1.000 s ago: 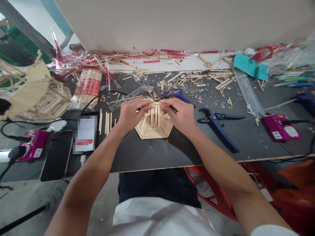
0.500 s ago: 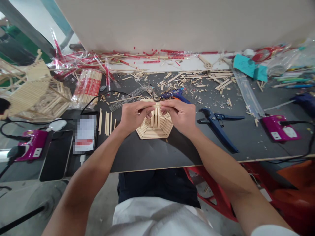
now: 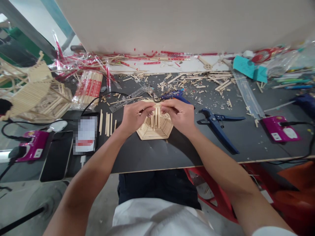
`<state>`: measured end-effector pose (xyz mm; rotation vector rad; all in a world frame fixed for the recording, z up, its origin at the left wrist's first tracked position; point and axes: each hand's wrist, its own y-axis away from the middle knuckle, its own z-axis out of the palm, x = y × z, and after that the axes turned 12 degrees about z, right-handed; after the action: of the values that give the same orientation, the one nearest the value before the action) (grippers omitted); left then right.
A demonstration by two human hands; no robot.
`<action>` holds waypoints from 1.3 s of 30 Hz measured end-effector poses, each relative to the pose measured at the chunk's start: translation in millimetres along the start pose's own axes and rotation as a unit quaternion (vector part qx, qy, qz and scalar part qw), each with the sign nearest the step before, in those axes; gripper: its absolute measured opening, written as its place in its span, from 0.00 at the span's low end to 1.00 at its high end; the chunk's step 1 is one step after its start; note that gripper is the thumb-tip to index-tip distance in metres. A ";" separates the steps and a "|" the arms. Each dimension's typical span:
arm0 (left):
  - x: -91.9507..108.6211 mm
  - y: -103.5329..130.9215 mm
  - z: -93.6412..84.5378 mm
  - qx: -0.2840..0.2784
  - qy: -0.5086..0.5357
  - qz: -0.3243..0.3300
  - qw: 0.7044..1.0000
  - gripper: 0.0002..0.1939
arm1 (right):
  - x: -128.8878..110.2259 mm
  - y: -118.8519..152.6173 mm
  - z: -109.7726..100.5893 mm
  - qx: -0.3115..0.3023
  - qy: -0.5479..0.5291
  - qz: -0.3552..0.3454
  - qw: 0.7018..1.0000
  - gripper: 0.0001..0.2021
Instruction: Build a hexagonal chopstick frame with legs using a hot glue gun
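Observation:
A six-sided model made of pale wooden sticks (image 3: 156,135) rests on the dark table in front of me, with short upright sticks rising from its middle. My left hand (image 3: 137,116) and my right hand (image 3: 180,114) meet above it from either side. Their fingers pinch a small wooden stick (image 3: 157,105) lying across the top of the uprights; the fingertips cover most of it. Just behind the hands lies a blue glue gun (image 3: 173,94). To the left of the model, several loose sticks (image 3: 107,124) lie side by side.
Right of my hands lies a dark blue cutter (image 3: 219,129). Phones (image 3: 85,136) and a purple power socket (image 3: 33,146) are at the left, another purple socket (image 3: 280,128) at the right. Behind are stick offcuts (image 3: 197,80), packed sticks (image 3: 87,87) and a larger stick model (image 3: 36,95).
Both hands stay pinched at the top of the model, with only a very slight shift. The view has moved a little; nothing was taken or let go.

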<state>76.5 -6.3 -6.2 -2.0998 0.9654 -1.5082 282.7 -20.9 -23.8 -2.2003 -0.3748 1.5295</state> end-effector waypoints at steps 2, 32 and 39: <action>-1.9 -0.3 0.2 0.000 0.020 -0.020 1.000 0.11 | 0.1 -1.4 -0.1 0.010 0.015 -0.027 0.999 0.08; -2.3 0.5 -1.2 -0.023 -0.087 0.112 0.990 0.07 | -1.2 3.4 2.7 -0.005 -0.042 0.043 0.998 0.05; -12.9 2.1 -5.8 -0.059 -0.195 0.088 0.975 0.06 | 3.7 1.2 1.5 -0.026 -0.060 0.084 0.994 0.11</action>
<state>68.0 2.0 -14.2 -2.2111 1.0736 -0.9253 282.6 -19.9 -27.9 -2.2343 -0.2736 1.7665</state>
